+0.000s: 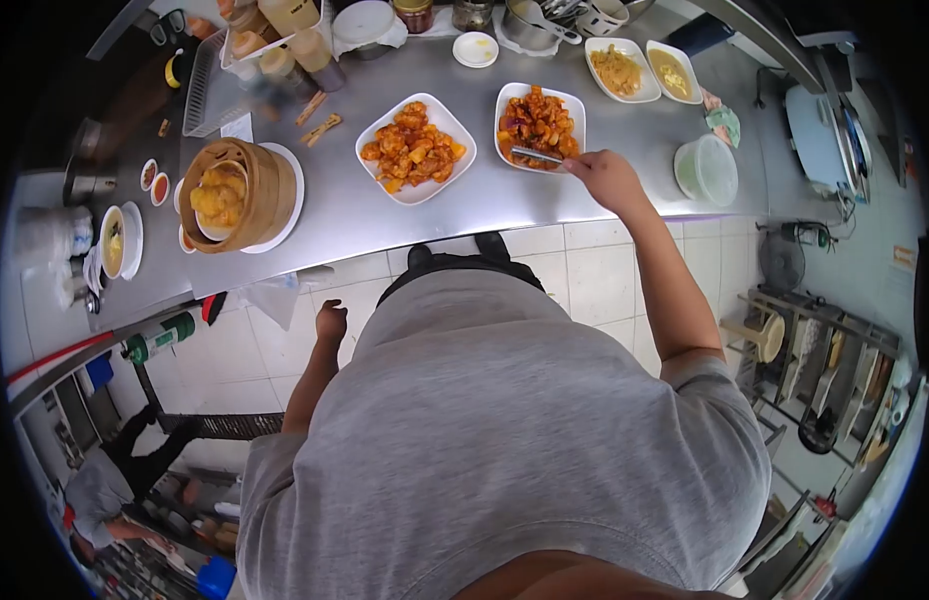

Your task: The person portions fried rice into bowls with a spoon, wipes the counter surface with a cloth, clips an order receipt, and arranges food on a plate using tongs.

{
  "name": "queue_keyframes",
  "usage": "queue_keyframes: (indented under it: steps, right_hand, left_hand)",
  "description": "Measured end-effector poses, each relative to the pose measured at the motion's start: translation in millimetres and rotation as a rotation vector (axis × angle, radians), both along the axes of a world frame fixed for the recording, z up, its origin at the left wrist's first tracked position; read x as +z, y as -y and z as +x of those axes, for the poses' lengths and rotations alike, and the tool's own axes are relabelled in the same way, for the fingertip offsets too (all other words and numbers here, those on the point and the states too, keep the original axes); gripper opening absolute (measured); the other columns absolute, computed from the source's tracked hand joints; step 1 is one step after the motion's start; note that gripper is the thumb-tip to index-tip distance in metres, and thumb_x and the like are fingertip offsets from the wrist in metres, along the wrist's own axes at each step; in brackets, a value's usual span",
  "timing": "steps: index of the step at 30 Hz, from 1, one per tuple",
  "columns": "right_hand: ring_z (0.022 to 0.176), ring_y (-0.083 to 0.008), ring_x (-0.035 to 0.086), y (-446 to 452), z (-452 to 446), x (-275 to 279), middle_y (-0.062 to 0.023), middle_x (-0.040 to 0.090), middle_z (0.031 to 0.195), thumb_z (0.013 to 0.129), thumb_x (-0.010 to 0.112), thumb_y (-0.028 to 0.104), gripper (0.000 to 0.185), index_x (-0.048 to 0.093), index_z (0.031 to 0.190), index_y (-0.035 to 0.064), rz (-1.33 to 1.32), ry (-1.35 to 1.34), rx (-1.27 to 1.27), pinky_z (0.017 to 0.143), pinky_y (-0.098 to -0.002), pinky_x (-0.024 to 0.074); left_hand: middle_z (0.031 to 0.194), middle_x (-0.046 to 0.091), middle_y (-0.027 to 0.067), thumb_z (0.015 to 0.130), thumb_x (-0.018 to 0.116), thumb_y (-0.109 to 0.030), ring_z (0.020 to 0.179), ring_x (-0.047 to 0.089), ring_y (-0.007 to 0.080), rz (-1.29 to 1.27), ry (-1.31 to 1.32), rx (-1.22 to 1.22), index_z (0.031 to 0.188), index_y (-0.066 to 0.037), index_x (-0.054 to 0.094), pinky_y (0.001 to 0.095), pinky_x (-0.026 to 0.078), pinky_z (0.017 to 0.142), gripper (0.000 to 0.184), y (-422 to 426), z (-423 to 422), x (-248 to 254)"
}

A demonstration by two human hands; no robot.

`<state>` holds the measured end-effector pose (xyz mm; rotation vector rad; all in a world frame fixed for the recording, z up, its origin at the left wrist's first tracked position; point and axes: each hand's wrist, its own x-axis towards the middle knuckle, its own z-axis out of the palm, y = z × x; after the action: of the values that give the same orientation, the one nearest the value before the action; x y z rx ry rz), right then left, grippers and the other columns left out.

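Observation:
My right hand grips a slim metal utensil whose shiny bar lies over the near part of a white square bowl. That bowl holds saucy orange-red chunks of food; whether the utensil's tip is in the food I cannot tell. To its left, a second white bowl carries similar glazed pieces with yellow chunks. My left hand hangs beside my body below the counter edge, fingers loosely bent and apart, with nothing visible in it.
On the steel counter, a bamboo steamer with fried food stands at left, near sauce dishes and a soup bowl. Bottles fill a rack behind. Two white dishes and a plastic tub sit right. Another person works lower left.

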<state>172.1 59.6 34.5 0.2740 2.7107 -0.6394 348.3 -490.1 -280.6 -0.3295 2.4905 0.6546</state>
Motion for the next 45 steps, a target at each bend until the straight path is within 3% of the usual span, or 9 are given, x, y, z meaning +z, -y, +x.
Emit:
queue_keyframes:
  steps: [2,6,10,11,18,23,30,35,45]
  right_hand:
    - [0.075,-0.0349,0.062,5,3,-2,-0.0187,0.066,0.081,0.085,0.061,0.039,0.035,0.072,0.092,0.0064,-0.025,-0.017,-0.079,0.070,-0.0406,0.0480]
    - [0.071,-0.0328,0.062,2,12,12,-0.0184,0.065,0.078,0.084,0.064,0.033,0.031,0.071,0.092,0.0041,-0.048,-0.166,-0.132,0.066,-0.0367,0.0476]
    - [0.071,-0.0316,0.062,7,16,36,-0.0163,0.066,0.081,0.083,0.065,0.033,0.030,0.070,0.094,0.0059,0.071,-0.442,-0.110,0.065,-0.0355,0.0483]
    - [0.072,-0.0317,0.062,7,13,34,-0.0157,0.066,0.083,0.083,0.066,0.034,0.030,0.070,0.095,0.0067,0.177,-0.441,-0.047,0.065,-0.0363,0.0486]
    - [0.078,-0.0325,0.062,-12,8,26,-0.0133,0.065,0.084,0.081,0.066,0.032,0.026,0.069,0.096,0.0107,0.299,-0.469,0.108,0.067,-0.0411,0.0490]
    - [0.078,-0.0321,0.062,-33,25,47,-0.0132,0.064,0.082,0.080,0.066,0.029,0.023,0.069,0.091,0.0091,0.359,-0.316,0.058,0.068,-0.0419,0.0485]
    - [0.075,-0.0318,0.061,-32,29,37,-0.0117,0.063,0.078,0.080,0.065,0.027,0.019,0.068,0.082,0.0084,0.312,-0.437,0.054,0.065,-0.0411,0.0477]
    - [0.074,-0.0298,0.060,-15,22,40,-0.0093,0.061,0.076,0.080,0.066,0.028,0.021,0.068,0.090,0.0099,0.364,-0.596,0.137,0.063,-0.0394,0.0478]
    - [0.076,-0.0316,0.061,-24,27,38,-0.0122,0.061,0.083,0.080,0.066,0.026,0.028,0.066,0.103,0.0103,0.332,-0.571,0.137,0.065,-0.0405,0.0489]
  left_hand:
    - [0.084,0.068,0.0177,0.076,0.061,-0.019,0.079,0.065,0.0329,-0.006,-0.053,-0.190,0.108,-0.006,0.063,0.0399,0.051,0.074,0.034,30,11,-34]
    - [0.083,0.068,0.0182,0.076,0.063,-0.020,0.079,0.065,0.0318,-0.013,0.045,0.021,0.107,-0.007,0.063,0.0390,0.051,0.076,0.033,21,6,2]
    - [0.079,0.067,0.0164,0.076,0.063,-0.019,0.074,0.065,0.0284,0.048,0.049,-0.086,0.109,-0.007,0.062,0.0371,0.051,0.071,0.035,49,11,-37]
    - [0.077,0.067,0.0151,0.077,0.063,-0.018,0.072,0.065,0.0273,0.041,0.152,0.184,0.110,-0.007,0.061,0.0364,0.050,0.069,0.035,18,-2,7]
    - [0.079,0.068,0.0123,0.076,0.063,-0.013,0.073,0.066,0.0229,-0.004,-0.390,-0.646,0.106,-0.004,0.062,0.0347,0.051,0.067,0.032,19,-20,-38]
    - [0.073,0.065,0.0125,0.078,0.064,-0.015,0.059,0.063,0.0200,0.203,0.028,-0.091,0.109,-0.006,0.062,0.0327,0.050,0.057,0.033,-27,-36,3]
    - [0.071,0.065,0.0117,0.080,0.064,-0.016,0.056,0.061,0.0195,0.169,0.168,0.051,0.112,-0.006,0.061,0.0325,0.049,0.053,0.034,-41,-43,36]
    - [0.071,0.064,0.0112,0.080,0.064,-0.016,0.055,0.061,0.0188,0.237,-0.028,-0.248,0.112,-0.007,0.060,0.0325,0.048,0.052,0.034,6,-22,-35]
    - [0.072,0.065,0.0110,0.081,0.064,-0.016,0.055,0.061,0.0180,0.189,0.163,0.031,0.110,-0.006,0.061,0.0314,0.047,0.051,0.030,-43,-25,36]
